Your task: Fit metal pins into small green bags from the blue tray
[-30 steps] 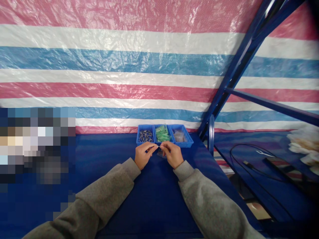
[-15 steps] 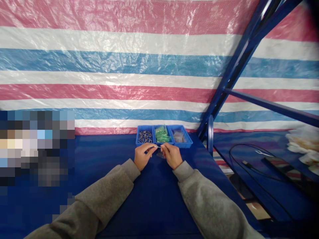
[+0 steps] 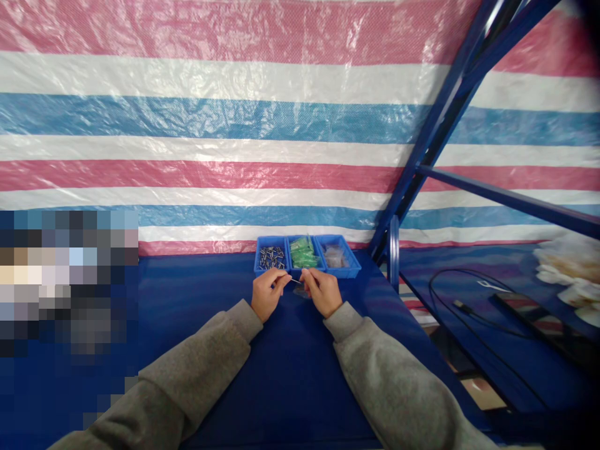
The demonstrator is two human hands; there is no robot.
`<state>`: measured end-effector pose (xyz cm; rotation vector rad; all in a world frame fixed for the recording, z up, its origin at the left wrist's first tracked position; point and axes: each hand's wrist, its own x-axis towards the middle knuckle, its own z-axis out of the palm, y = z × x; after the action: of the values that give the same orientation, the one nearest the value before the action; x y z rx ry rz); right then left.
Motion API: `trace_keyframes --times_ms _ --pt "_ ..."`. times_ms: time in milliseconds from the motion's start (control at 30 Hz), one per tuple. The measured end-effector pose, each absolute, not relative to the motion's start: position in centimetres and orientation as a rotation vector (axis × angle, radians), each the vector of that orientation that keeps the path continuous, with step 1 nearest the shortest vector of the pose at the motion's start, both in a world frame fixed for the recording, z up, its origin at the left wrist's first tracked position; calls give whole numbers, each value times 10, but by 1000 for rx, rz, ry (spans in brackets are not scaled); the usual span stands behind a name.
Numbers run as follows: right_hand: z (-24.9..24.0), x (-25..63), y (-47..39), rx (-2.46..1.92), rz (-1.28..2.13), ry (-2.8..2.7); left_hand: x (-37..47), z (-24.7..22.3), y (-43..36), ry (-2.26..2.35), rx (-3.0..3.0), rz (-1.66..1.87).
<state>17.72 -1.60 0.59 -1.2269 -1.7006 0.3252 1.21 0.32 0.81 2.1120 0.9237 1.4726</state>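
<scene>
My left hand (image 3: 267, 294) is closed in a pinch, its fingertips at one end of a thin, shiny metal pin (image 3: 295, 280). Facing it, my right hand (image 3: 324, 292) pinches at the pin's other end. The pin spans the small gap between the hands; its ends are hidden by the fingers. Just beyond my hands stands a blue bin of small metal pieces (image 3: 272, 257) that look like rivets or screws. Beside it are green plastic packets (image 3: 304, 252) in a middle bin and clear plastic bags (image 3: 335, 256) in a right bin. A small clear bag (image 3: 300, 291) lies under my right fingers.
The blue table (image 3: 300, 375) runs back to a striped plastic sheet (image 3: 210, 150). At right, a blue metal frame (image 3: 434, 134) rises at the table's edge. Beyond it are a black cable (image 3: 469, 312) and crumpled white plastic (image 3: 567, 269). The left side is pixelated.
The pin now slants down toward my right hand, and the gap between my fingertips is slightly wider. The view has shifted a little; the bins stand as before.
</scene>
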Motion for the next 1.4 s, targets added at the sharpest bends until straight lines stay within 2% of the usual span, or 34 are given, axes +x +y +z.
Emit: trace_keyframes --times_ms 167,867,1200,1400 --pt "7 177 -16 -1226 340 -1712 10 12 1 1008 2109 1475" --pt "1 177 -14 -1205 369 -1761 13 7 5 864 1913 1513" --pt "4 178 -14 -1263 255 -1748 15 8 1 868 1935 1489" --pt "5 179 -15 -1273 234 -1677 12 8 3 1013 2170 1415"
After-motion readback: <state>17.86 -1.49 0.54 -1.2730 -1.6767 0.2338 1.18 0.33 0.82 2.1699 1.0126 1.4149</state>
